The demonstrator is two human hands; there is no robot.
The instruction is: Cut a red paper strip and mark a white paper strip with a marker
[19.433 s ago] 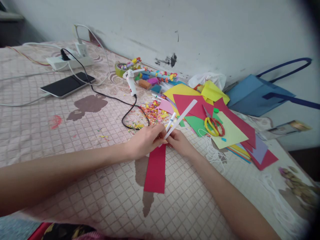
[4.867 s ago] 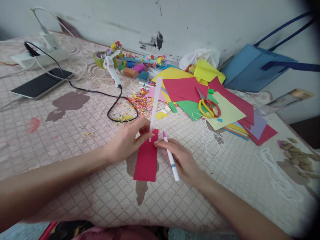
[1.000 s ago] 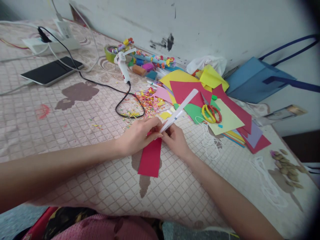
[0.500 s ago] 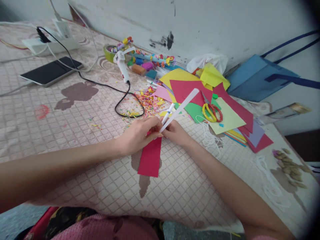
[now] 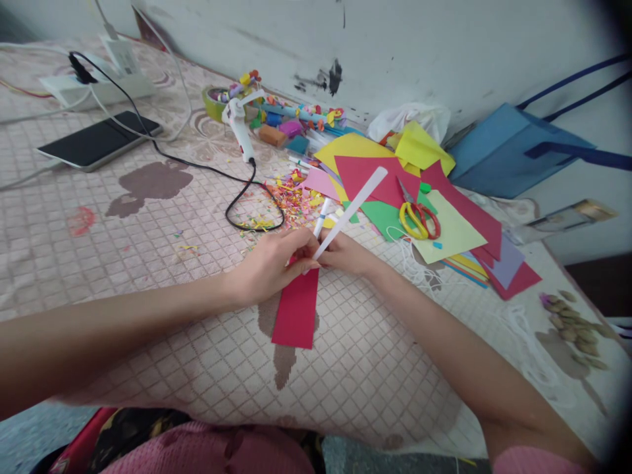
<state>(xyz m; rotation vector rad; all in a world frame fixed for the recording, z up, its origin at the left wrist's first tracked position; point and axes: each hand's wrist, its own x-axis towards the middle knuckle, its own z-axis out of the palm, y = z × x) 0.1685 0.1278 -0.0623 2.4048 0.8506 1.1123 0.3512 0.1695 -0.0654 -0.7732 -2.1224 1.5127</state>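
My left hand [image 5: 279, 263] is closed in a pinch on a long whitish glue stick [image 5: 353, 209], which slants up to the right. Beneath its fingers lies a narrow strip of red paper [image 5: 296, 316], its upper end covered by both hands. My right hand [image 5: 343, 253] meets the left one at the top of the strip. Its fingers are wrapped round a white felt-tip pen [image 5: 322, 217] with a blue band, whose back end sticks up between the hands. The pen's tip is hidden behind my fingers.
Scissors [image 5: 419, 220] lie on coloured paper sheets [image 5: 459, 230] at the right, beside white string [image 5: 419, 266]. Paper scraps [image 5: 296, 197], a glue gun [image 5: 240, 131] and its black cord [image 5: 227, 210] lie ahead. Left are a phone [image 5: 101, 139] and a power strip [image 5: 99, 89]; a blue bag [image 5: 513, 151] stands far right.
In the last second the pen has swung from leaning right to standing steeper, as my right hand turned at the strip's top. My left hand stays on the glue stick.
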